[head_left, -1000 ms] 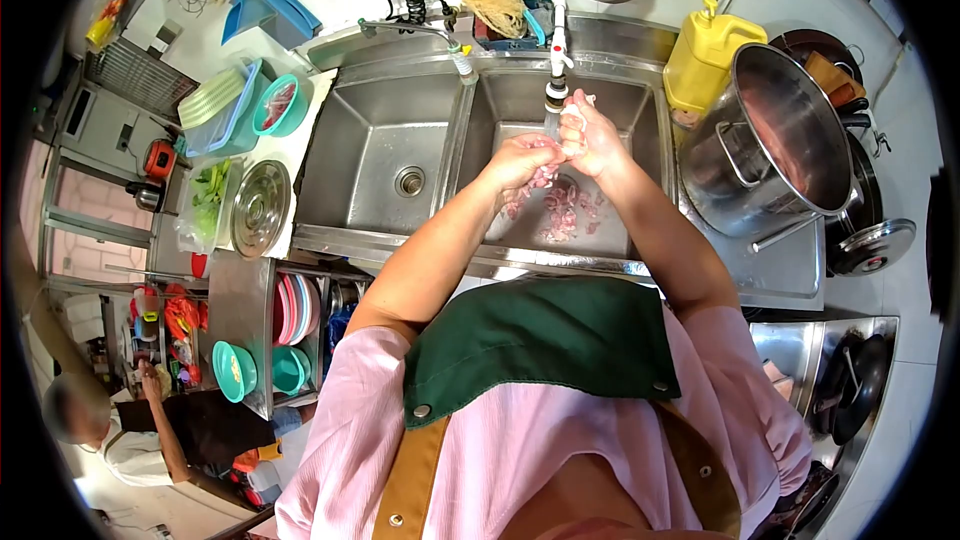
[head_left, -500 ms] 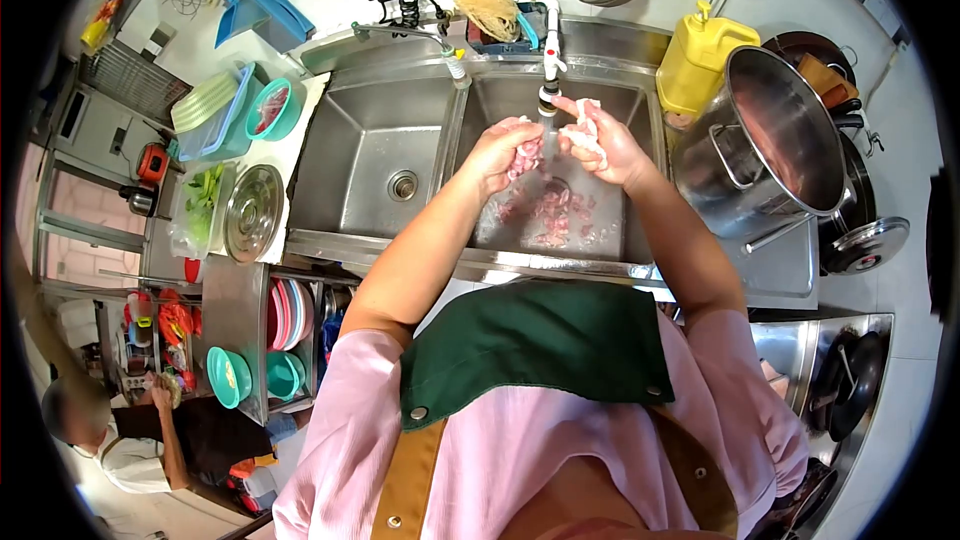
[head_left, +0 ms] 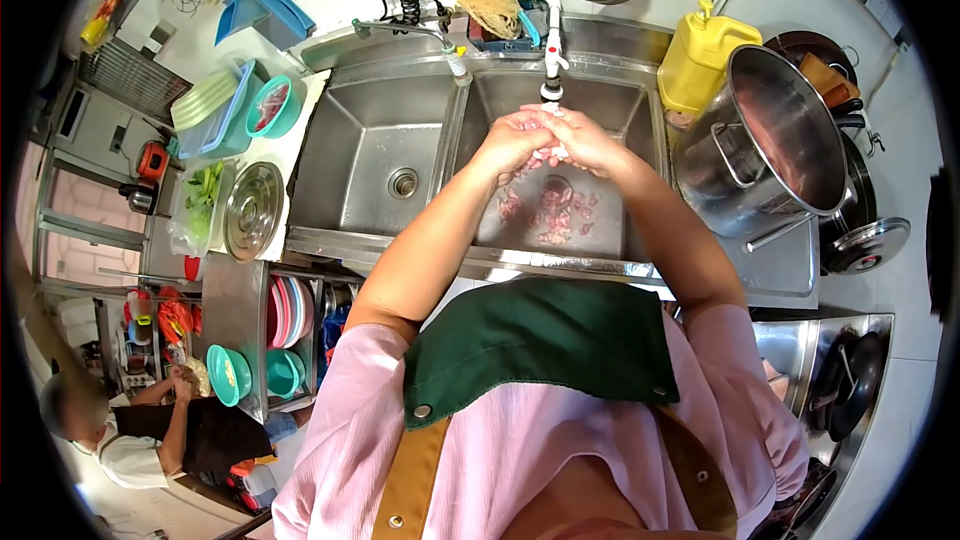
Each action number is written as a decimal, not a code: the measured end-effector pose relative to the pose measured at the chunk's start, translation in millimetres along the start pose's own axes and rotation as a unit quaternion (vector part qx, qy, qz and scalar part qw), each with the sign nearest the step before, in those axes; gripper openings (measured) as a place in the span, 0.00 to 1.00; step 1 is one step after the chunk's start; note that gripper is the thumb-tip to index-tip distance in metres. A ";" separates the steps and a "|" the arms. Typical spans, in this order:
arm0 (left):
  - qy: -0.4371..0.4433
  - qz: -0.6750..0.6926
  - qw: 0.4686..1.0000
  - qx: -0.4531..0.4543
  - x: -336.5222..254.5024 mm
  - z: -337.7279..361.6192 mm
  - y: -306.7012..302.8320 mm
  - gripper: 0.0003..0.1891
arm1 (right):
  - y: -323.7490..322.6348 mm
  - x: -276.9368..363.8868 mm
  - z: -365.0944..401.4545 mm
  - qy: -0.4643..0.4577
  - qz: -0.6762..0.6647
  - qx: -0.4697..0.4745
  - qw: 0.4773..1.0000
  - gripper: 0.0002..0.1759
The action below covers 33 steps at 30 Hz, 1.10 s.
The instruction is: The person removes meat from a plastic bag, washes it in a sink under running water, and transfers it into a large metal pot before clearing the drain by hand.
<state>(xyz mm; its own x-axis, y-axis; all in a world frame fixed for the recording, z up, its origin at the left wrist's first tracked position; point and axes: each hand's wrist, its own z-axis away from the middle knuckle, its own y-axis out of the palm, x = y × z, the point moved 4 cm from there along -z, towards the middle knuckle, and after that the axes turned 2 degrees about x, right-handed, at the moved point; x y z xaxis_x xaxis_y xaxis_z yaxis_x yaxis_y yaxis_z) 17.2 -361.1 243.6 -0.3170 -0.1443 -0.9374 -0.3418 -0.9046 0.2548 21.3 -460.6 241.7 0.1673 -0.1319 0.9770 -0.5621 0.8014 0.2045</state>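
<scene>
Meat pieces [head_left: 548,212] lie wet on the floor of the right basin [head_left: 620,110] of the sink, and one pale scrap [head_left: 548,152] of the same meat sits between my palms, directly under the tap [head_left: 549,90]. My left hand [head_left: 510,140] and right hand [head_left: 588,135] are pressed together, and each grip is curled shut around that scrap, so most of it is hidden from me. To rinse it well, I judge I should rub with my fingertips rather than squeeze. I should also work low in the basin, so the splash lands inside its walls and not on the big steel pot [head_left: 790,130] just beside it on the table. The scrap looks slippery, and a slack grip could let it shoot out. Cupping the lower hand beneath the stream would catch it.
</scene>
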 end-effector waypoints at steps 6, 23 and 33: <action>-0.063 -0.016 0.998 0.007 3.0 4.9 -18.8 0.07 | -25.1 -5.7 0.8 -0.001 0.064 -0.053 0.997 0.10; 0.012 0.097 0.995 0.000 -8.1 -6.2 -25.0 0.09 | 2.9 1.0 9.8 -0.079 -0.392 -0.042 0.916 0.04; 0.013 0.294 0.952 0.085 1.6 -12.3 -61.0 0.06 | -47.1 63.0 40.7 -0.205 -0.417 -0.175 0.868 0.02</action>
<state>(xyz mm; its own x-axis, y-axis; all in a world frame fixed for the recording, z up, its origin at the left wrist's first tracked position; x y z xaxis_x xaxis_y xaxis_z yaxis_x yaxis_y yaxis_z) 48.3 -311.1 223.7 -0.4760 -0.6177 -0.6259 -0.2517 -0.5863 0.7700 25.4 -530.4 296.1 0.0547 -0.8903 0.4521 -0.0923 0.4464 0.8901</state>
